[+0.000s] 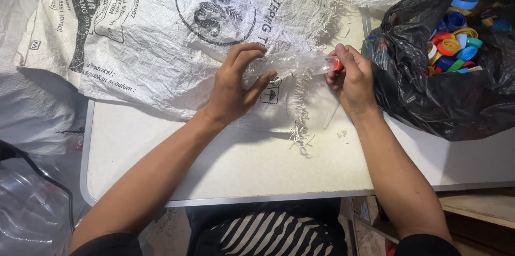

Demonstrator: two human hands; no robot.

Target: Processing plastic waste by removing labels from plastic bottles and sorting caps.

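1. Pale desk [257, 165] with a metal edge fills the middle of the view; a white woven sack [161, 30] with dark print lies across its far half, its frayed edge hanging loose near the centre.
2. Left hand [236, 85] – fingers curled around the body of a crushed clear plastic bottle [289, 64], which lies sideways just above the sack.
3. Right hand [351, 79] – fingertips pinched on the red cap [337, 64] at the bottle's neck end, thumb on top.
4. Bottle position: held between both hands, over the far centre of the desk, neck pointing toward the person's right.
5. Black plastic bag [429, 95] sits just beside the right hand on the desk's right side, mouth open, filled with loose bottle caps [456, 41] in blue, red, yellow, green and white.
6. Clear and grey plastic sacks [32, 191] stand off the desk's left edge.
7. Near edge: a dark garment with white stripes [268, 234] shows below the desk.
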